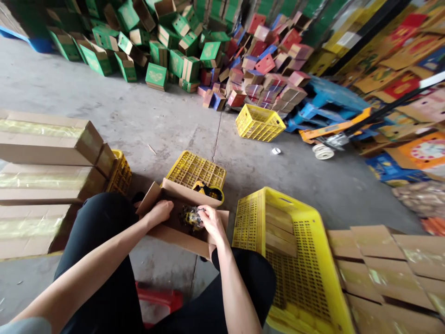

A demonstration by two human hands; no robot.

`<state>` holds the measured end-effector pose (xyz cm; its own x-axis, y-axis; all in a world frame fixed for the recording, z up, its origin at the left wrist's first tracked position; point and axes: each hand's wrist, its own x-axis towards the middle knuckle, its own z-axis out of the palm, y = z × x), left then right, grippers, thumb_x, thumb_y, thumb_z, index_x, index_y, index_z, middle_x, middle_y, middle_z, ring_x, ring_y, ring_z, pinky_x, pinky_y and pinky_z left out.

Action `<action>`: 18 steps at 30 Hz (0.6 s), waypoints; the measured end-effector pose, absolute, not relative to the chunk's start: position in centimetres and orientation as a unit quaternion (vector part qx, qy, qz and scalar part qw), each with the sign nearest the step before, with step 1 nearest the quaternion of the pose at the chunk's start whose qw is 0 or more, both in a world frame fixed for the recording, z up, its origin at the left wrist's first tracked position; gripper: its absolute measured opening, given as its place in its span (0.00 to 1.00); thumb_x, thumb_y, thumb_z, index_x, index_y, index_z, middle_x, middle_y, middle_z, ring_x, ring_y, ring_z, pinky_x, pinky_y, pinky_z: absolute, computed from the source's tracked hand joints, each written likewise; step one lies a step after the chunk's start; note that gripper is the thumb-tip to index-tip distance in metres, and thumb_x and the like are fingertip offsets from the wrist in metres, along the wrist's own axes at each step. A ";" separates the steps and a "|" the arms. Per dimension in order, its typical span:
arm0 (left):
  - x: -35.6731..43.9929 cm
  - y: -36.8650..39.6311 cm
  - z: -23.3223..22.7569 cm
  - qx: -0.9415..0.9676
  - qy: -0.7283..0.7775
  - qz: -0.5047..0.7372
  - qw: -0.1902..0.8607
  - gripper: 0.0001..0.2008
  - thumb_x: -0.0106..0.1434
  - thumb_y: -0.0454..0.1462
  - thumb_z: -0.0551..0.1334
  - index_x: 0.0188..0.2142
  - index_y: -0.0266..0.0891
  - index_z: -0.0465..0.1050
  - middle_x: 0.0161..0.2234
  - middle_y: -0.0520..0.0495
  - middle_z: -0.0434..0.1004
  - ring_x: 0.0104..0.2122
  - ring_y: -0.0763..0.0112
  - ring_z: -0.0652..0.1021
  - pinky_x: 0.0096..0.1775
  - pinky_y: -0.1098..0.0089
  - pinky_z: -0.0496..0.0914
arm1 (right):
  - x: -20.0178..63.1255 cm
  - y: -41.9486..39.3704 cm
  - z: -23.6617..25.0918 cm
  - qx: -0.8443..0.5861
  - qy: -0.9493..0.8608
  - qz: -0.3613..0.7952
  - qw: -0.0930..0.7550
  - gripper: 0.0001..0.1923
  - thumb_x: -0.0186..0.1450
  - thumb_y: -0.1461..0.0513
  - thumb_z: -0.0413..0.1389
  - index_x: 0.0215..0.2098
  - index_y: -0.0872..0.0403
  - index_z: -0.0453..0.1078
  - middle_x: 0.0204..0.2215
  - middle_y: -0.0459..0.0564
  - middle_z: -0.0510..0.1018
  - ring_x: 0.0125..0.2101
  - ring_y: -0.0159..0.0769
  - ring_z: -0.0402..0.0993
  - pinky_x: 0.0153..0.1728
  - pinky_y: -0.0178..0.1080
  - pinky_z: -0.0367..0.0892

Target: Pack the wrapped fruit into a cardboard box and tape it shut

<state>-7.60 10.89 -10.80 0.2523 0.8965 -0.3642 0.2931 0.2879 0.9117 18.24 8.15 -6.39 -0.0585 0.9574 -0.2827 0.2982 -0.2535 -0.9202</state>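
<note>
An open brown cardboard box (175,234) rests between my knees with its flaps up. My left hand (160,212) is inside the box's left side, fingers curled against the inner wall. My right hand (210,221) grips a small yellow-and-black packed item (192,216) in the middle of the box. Just behind the box, a yellow tape dispenser (207,190) lies on an upturned yellow crate (194,168).
A large yellow crate (295,260) holding flat cardboard stands to my right, with taped brown cartons (382,260) beyond. Taped cartons (45,139) are stacked on my left. Green and red boxes are piled at the back, beside another yellow crate (260,123) and a pallet jack (333,132).
</note>
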 end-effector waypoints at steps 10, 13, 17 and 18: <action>-8.1 13.4 -5.7 0.577 0.472 0.268 0.610 0.17 0.49 0.34 0.66 0.38 0.41 0.88 0.41 0.45 0.88 0.47 0.53 0.81 0.53 0.61 0.73 | 16.7 8.1 -6.4 -0.576 -0.469 0.596 0.307 0.18 0.62 0.59 0.64 0.51 0.42 0.81 0.43 0.49 0.87 0.40 0.46 0.85 0.40 0.47 0.81; -7.8 13.0 -4.7 0.490 0.422 0.283 0.709 0.18 0.50 0.35 0.68 0.42 0.38 0.88 0.40 0.43 0.88 0.42 0.56 0.82 0.47 0.62 0.74 | 16.7 8.4 -5.3 -0.551 -0.487 0.585 0.343 0.28 0.58 0.62 0.67 0.57 0.41 0.79 0.56 0.48 0.83 0.53 0.46 0.82 0.55 0.49 0.77; -7.4 12.7 -5.1 0.365 0.401 0.295 0.787 0.18 0.48 0.33 0.72 0.40 0.36 0.87 0.38 0.43 0.87 0.38 0.61 0.82 0.45 0.64 0.74 | 16.8 8.6 -3.0 -0.501 -0.481 0.631 0.346 0.21 0.60 0.58 0.67 0.52 0.44 0.82 0.52 0.48 0.85 0.57 0.48 0.79 0.62 0.51 0.71; -7.3 12.7 -5.3 0.344 0.399 0.300 0.795 0.17 0.47 0.32 0.73 0.40 0.36 0.87 0.38 0.43 0.87 0.39 0.62 0.82 0.46 0.65 0.74 | 16.8 8.5 -2.5 -0.501 -0.472 0.637 0.346 0.19 0.61 0.55 0.68 0.51 0.45 0.82 0.50 0.49 0.86 0.56 0.48 0.80 0.61 0.51 0.73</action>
